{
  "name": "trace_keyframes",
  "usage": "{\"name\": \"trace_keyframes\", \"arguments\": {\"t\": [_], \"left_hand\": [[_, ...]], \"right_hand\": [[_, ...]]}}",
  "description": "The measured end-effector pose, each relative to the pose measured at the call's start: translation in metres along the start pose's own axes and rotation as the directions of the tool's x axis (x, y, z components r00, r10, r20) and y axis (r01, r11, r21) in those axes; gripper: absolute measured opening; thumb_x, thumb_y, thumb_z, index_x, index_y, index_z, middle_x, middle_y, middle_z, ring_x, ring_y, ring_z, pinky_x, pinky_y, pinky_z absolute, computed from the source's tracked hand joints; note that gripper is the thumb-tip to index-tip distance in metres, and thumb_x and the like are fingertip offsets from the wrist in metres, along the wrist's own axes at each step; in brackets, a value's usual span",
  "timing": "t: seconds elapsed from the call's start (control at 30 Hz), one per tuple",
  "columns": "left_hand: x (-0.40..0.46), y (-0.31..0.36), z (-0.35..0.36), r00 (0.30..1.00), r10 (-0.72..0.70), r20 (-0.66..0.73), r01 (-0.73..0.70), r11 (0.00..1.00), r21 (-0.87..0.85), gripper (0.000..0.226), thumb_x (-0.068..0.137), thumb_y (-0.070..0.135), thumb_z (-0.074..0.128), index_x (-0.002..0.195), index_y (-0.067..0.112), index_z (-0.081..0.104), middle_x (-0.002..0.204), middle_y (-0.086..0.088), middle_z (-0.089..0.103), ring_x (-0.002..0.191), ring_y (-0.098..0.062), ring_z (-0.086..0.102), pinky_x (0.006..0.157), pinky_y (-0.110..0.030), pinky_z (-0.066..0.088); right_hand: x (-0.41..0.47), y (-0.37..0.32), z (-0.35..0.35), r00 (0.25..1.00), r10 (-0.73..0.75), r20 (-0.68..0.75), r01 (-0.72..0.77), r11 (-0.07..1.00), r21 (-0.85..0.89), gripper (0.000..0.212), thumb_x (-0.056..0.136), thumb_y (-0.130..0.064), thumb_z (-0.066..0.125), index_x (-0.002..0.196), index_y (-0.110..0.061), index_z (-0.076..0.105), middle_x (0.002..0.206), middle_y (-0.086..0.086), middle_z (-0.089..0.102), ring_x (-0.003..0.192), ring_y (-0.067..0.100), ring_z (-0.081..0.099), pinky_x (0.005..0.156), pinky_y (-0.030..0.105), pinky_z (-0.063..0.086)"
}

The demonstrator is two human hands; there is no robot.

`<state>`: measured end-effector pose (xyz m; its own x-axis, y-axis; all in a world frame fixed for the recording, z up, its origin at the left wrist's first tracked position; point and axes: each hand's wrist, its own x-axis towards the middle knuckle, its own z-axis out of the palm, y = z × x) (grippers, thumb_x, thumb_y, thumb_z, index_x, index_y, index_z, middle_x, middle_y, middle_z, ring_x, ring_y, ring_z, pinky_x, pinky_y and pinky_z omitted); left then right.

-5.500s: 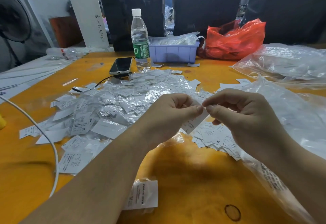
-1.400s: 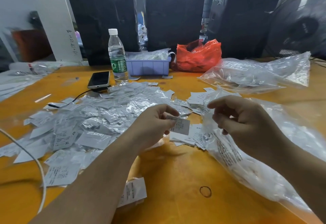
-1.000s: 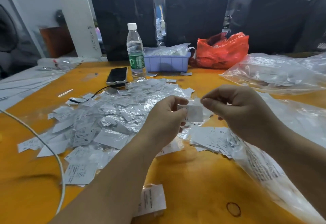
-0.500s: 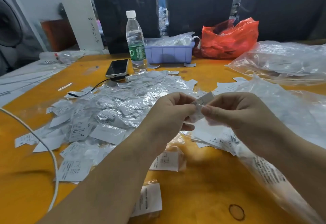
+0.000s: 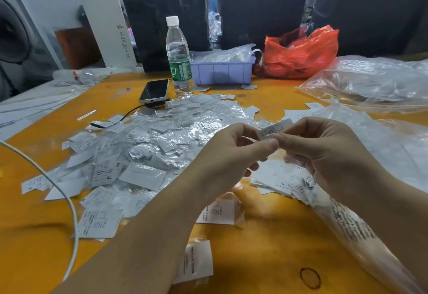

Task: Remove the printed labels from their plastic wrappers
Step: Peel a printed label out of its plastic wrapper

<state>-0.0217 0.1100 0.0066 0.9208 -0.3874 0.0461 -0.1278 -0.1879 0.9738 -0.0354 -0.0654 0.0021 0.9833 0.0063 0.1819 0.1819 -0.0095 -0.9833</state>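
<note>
Head view: a person's left hand (image 5: 228,155) and right hand (image 5: 324,152) meet above an orange worktop (image 5: 266,242), both pinching one small printed label (image 5: 274,129) between thumb and forefinger. The fingers (image 5: 266,144) of the left hand curl round the label's near end; the right hand's fingers grip it from the other side, and the strip juts up and to the right between them. Whether a clear wrapper is on it cannot be told.

To the left lies a wide heap of wrapped labels (image 5: 148,145), clear plastic glinting over white slips marked XS and XL. Just below the right hand sits a smaller pile of bare labels (image 5: 275,180), touching a large clear plastic bag (image 5: 375,155) that runs along the right edge under the right forearm. A single wrapped label (image 5: 218,211) lies on the worktop beneath the left wrist, another (image 5: 196,262) nearer the camera.

At the far side stand a water bottle (image 5: 178,60) with a white cap and green band, a dark smartphone (image 5: 154,91) just beside it with a black cable (image 5: 125,115), a lilac plastic bin (image 5: 222,70) filled with clear packets, and a red plastic bag (image 5: 301,54). A second clear bag (image 5: 370,80) lies at far right. A white cable (image 5: 60,192) curves across the left of the worktop.
</note>
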Motion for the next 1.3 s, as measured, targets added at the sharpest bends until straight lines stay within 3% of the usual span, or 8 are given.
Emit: {"name": "trace_keyframes", "arguments": {"t": [0.13, 0.37, 0.47, 0.7, 0.87, 1.03, 1.3], "left_hand": [[-0.0003, -0.0011, 0.0022, 1.0, 0.011, -0.024, -0.008, 0.993, 0.122, 0.019, 0.085, 0.028, 0.074, 0.095, 0.013, 0.068, 0.078, 0.001, 0.063, 0.063, -0.005, 0.057, 0.065, -0.024, 0.049], [0.0007, -0.0011, -0.0021, 0.994, 0.012, -0.108, -0.007, 0.999, 0.044, 0.008, 0.09, 0.022, 0.068, 0.085, 0.016, 0.069, 0.066, 0.005, 0.056, 0.058, -0.004, 0.052, 0.057, -0.016, 0.045], [0.0009, -0.002, -0.0032, 0.985, 0.054, -0.161, -0.049, 0.998, 0.034, 0.009, 0.09, 0.021, 0.067, 0.083, 0.016, 0.069, 0.063, 0.009, 0.057, 0.054, 0.002, 0.052, 0.052, -0.011, 0.042], [0.0016, -0.0025, -0.0042, 0.962, 0.09, -0.257, -0.094, 0.996, -0.005, 0.013, 0.093, 0.02, 0.064, 0.082, 0.014, 0.069, 0.067, 0.005, 0.058, 0.055, -0.002, 0.05, 0.052, -0.015, 0.043], [0.0012, -0.0012, -0.0005, 0.982, 0.036, -0.188, -0.049, 0.997, -0.064, 0.016, 0.094, 0.026, 0.062, 0.09, 0.011, 0.067, 0.081, -0.005, 0.061, 0.067, -0.007, 0.055, 0.063, -0.024, 0.047], [0.0011, -0.0025, -0.0004, 0.992, 0.021, -0.124, -0.026, 0.999, -0.035, 0.009, 0.092, 0.021, 0.066, 0.088, 0.013, 0.066, 0.08, -0.001, 0.069, 0.069, -0.008, 0.062, 0.062, -0.021, 0.05], [0.0024, -0.003, -0.0028, 0.989, -0.015, -0.147, 0.0, 0.995, -0.098, 0.004, 0.091, 0.017, 0.066, 0.089, 0.014, 0.068, 0.074, 0.004, 0.07, 0.065, -0.007, 0.061, 0.061, -0.02, 0.051]], "right_hand": [[0.0025, 0.0025, -0.0018, 1.0, 0.011, -0.006, -0.011, 0.997, 0.075, 0.025, 0.042, -0.03, 0.086, 0.058, -0.017, 0.071, 0.062, 0.008, 0.065, 0.057, 0.019, 0.063, 0.055, 0.024, 0.054], [0.0031, 0.0016, -0.0006, 1.0, 0.015, 0.023, -0.019, 0.982, 0.187, 0.021, 0.042, -0.023, 0.084, 0.056, -0.016, 0.071, 0.059, 0.006, 0.066, 0.056, 0.017, 0.067, 0.058, 0.025, 0.056], [0.0015, 0.0013, -0.0012, 0.999, 0.027, 0.045, -0.033, 0.99, 0.139, 0.026, 0.043, -0.024, 0.084, 0.065, -0.014, 0.075, 0.064, 0.008, 0.068, 0.059, 0.019, 0.066, 0.06, 0.026, 0.056], [-0.0008, 0.0005, -0.0002, 0.998, 0.043, 0.055, -0.043, 0.999, 0.01, 0.021, 0.06, -0.024, 0.078, 0.073, -0.008, 0.076, 0.066, 0.01, 0.067, 0.06, 0.02, 0.063, 0.058, 0.025, 0.053], [-0.0038, 0.0002, 0.0026, 0.999, 0.023, 0.04, -0.022, 0.999, -0.044, 0.008, 0.074, -0.015, 0.075, 0.075, -0.007, 0.074, 0.066, 0.007, 0.067, 0.059, 0.018, 0.061, 0.059, 0.027, 0.052], [-0.0051, -0.003, 0.0013, 1.0, -0.021, -0.021, 0.02, 0.998, -0.053, 0.023, 0.06, -0.028, 0.077, 0.074, -0.01, 0.073, 0.06, 0.002, 0.065, 0.057, 0.015, 0.061, 0.057, 0.026, 0.051], [-0.0055, -0.0036, 0.001, 0.998, -0.051, -0.044, 0.048, 0.996, -0.072, 0.023, 0.052, -0.034, 0.08, 0.065, -0.016, 0.073, 0.062, 0.002, 0.065, 0.058, 0.016, 0.061, 0.059, 0.029, 0.053]]}}
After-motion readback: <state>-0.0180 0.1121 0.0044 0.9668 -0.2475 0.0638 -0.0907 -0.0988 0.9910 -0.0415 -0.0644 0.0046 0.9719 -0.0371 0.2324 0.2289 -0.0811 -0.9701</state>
